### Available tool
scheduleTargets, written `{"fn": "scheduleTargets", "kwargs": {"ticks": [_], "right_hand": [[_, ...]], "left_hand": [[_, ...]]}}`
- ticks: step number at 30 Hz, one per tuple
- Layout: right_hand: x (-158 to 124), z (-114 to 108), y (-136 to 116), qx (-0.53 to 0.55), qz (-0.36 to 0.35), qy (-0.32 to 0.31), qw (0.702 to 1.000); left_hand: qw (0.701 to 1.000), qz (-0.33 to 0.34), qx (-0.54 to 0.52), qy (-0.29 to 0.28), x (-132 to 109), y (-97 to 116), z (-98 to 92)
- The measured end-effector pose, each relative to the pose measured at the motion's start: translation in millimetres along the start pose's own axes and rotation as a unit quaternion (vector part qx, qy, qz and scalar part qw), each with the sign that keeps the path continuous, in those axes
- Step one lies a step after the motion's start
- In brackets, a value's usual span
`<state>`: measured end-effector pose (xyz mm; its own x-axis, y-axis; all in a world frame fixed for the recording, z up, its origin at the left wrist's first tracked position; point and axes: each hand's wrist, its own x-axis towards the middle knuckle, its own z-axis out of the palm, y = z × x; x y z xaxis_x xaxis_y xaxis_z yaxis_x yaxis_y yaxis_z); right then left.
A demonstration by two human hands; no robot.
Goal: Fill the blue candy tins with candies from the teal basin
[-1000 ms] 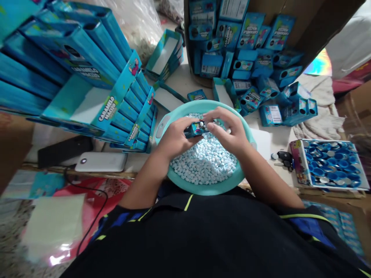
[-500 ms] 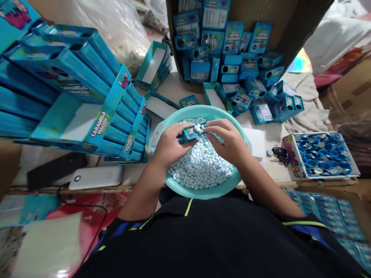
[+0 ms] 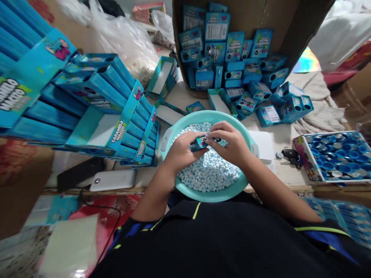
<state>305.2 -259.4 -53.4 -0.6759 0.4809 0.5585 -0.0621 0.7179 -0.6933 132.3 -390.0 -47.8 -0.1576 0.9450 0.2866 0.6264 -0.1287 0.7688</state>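
Note:
My left hand (image 3: 184,151) is wrapped round a small blue candy box (image 3: 199,142), held over a turquoise basin (image 3: 208,196). The box's end faces my right hand (image 3: 230,144), whose thumb and fingertips are pressed together at that end. Whether anything is between those fingertips is too small to make out. Pale blue and white candies (image 3: 210,172) fill much of the basin below both hands.
Blue display boxes (image 3: 98,96) stand stacked at left. A cardboard box (image 3: 275,19) holds several small packs behind the basin. At right lie keys (image 3: 290,154) and a tray of blue caps (image 3: 342,156). A white power bank (image 3: 113,180) lies at front left.
The view has shifted, so most things sit further right. White candies seen at the box's end before no longer show there; my right fingertips have closed in on that end.

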Motion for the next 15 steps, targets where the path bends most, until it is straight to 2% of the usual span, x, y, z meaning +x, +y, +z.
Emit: {"fn": "scheduleTargets", "kwargs": {"ticks": [5, 9, 15], "right_hand": [[1, 1, 7, -0.005, 0.040, 0.031, 0.999], [1, -1, 11, 0.011, 0.047, 0.013, 0.999], [3, 0, 10, 0.017, 0.079, 0.008, 0.997]], "left_hand": [[0.999, -0.049, 0.003, 0.008, 0, -2, -0.5], [0.998, -0.058, 0.001, 0.014, 0, -4, -2.5], [0.998, -0.055, -0.013, -0.010, 1, -9, -3.2]]}}
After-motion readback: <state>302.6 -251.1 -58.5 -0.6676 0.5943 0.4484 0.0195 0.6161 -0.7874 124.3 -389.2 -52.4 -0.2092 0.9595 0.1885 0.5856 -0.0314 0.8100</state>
